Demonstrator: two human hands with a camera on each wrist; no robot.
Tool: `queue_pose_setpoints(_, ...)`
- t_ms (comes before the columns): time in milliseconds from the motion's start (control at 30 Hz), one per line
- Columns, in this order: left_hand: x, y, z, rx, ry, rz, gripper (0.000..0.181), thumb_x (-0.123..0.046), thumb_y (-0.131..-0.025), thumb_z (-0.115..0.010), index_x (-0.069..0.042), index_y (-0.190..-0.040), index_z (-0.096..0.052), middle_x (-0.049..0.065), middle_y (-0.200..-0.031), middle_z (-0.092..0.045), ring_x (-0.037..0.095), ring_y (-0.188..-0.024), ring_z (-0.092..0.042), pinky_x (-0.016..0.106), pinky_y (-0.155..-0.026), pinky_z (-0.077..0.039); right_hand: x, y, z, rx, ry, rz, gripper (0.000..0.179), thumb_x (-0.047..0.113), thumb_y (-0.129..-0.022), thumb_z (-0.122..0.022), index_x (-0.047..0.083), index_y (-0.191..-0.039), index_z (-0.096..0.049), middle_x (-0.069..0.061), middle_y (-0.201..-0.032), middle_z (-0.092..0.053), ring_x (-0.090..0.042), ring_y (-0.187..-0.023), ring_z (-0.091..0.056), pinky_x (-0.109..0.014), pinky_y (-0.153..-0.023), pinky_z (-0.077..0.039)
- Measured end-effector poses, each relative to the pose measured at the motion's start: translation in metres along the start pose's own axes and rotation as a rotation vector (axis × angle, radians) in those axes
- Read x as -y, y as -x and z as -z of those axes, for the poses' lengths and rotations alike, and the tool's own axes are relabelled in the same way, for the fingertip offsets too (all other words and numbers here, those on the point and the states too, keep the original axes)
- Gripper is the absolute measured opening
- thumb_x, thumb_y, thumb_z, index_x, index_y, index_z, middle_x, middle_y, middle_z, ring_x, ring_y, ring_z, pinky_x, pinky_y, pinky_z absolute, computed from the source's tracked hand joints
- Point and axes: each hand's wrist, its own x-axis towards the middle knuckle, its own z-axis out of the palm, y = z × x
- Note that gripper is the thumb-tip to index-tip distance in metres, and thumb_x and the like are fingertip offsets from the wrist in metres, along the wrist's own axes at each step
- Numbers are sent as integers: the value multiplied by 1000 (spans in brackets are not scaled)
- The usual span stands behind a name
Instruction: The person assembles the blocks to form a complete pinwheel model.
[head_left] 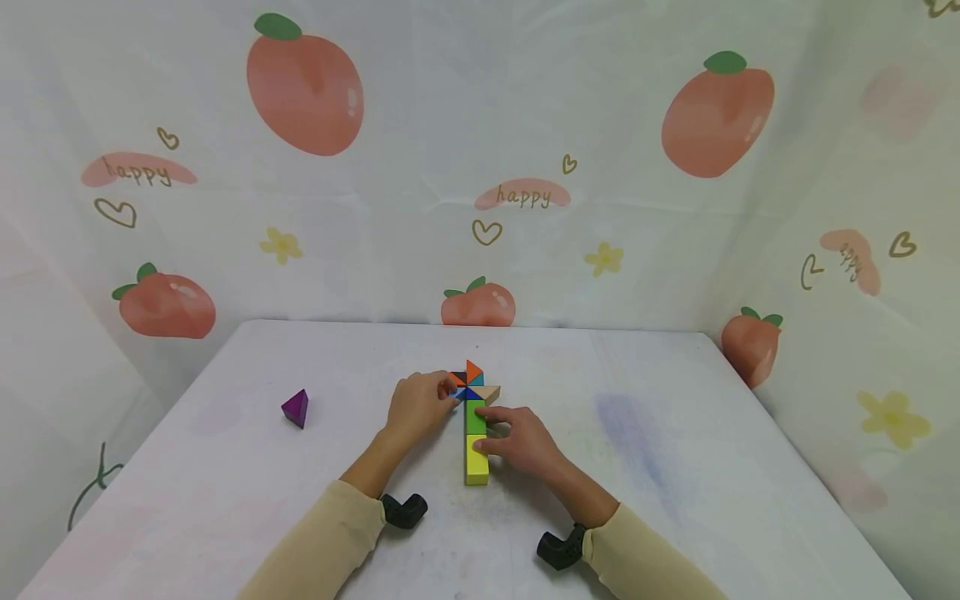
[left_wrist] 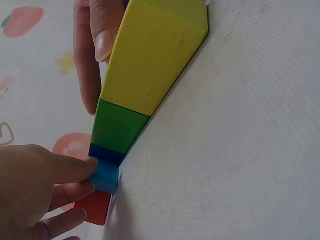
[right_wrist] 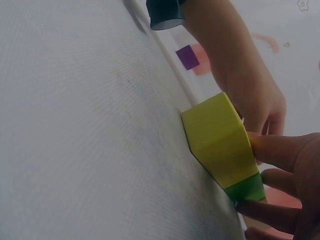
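Observation:
A row of blocks stands mid-table: a yellow block (head_left: 477, 468) in front, a green block (head_left: 476, 421) behind it, then a pinwheel of triangular blocks. My left hand (head_left: 422, 407) pinches a light blue triangular block (left_wrist: 106, 175) at the pinwheel's left side, with a red-orange block (left_wrist: 95, 207) by its lower fingers. The right hand (head_left: 525, 439) lies along the right of the row, its index finger touching the green block and its thumb the yellow one. A dark blue triangle (head_left: 474, 394) borders the green block; orange (head_left: 473, 372) and wood-coloured (head_left: 489, 393) triangles lie beyond.
A purple pyramid-like block (head_left: 296, 409) lies apart on the left of the white table (head_left: 360, 550). Behind the table hangs a pale cloth (head_left: 420, 108) printed with fruit. Black wrist devices (head_left: 561, 550) sit at both cuffs.

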Motion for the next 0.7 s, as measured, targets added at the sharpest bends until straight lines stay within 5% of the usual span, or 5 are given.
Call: queue_pose_setpoints(700,4,-4,-5,-13,-2,-11,11,-21,-83,-78,-16,-90,-71,-8,-64,-53,15,-68,-48,33,-67,-40,3,1,1,-5,11,-8,52,31,-83,-79,17,-131,-64,0,-118,-67,-27,-118,-50,-51,-99,-41)
